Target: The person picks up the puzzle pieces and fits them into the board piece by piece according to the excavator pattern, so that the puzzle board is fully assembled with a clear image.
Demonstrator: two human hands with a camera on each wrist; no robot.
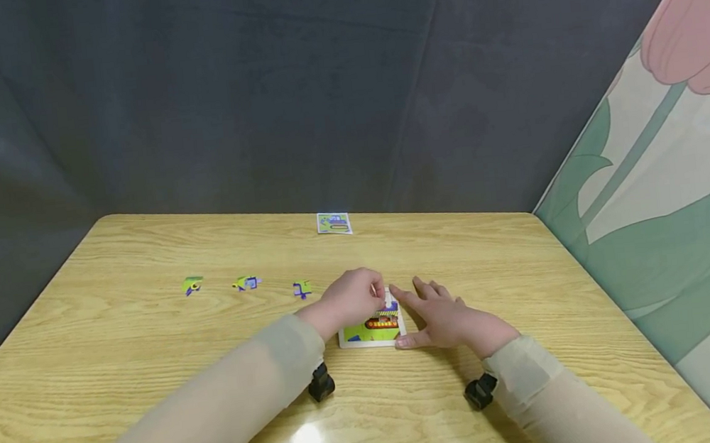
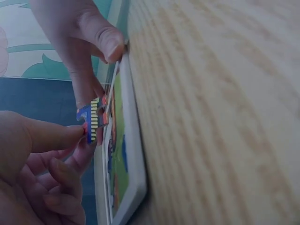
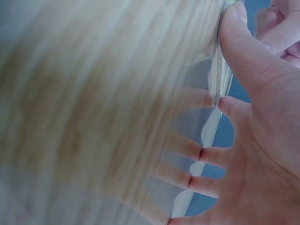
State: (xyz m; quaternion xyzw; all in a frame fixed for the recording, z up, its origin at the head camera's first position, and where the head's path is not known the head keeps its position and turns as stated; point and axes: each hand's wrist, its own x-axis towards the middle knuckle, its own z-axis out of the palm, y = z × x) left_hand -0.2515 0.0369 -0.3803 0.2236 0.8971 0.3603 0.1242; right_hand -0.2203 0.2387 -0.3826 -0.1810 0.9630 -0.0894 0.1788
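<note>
My left hand (image 1: 354, 296) pinches a jigsaw piece (image 2: 93, 119) between thumb and finger. Blue, red and yellow-black stripes mark the piece, which is tilted over the puzzle tray in the left wrist view. Beneath that hand lies the white-rimmed puzzle tray (image 1: 373, 344), showing a green ground and a red-orange vehicle track; the hand hides its upper left part. My right hand (image 1: 438, 317) is spread at the tray's right side, its thumb (image 3: 236, 35) touching the edge near the lower corner. In the right wrist view its other fingertips meet the table.
Three loose jigsaw pieces lie left of the tray: one far left (image 1: 193, 285), a middle piece (image 1: 247, 283) and a nearer piece (image 1: 301, 289). A small picture card (image 1: 334, 223) lies near the table's back edge. Behind hangs a dark curtain (image 1: 254, 103).
</note>
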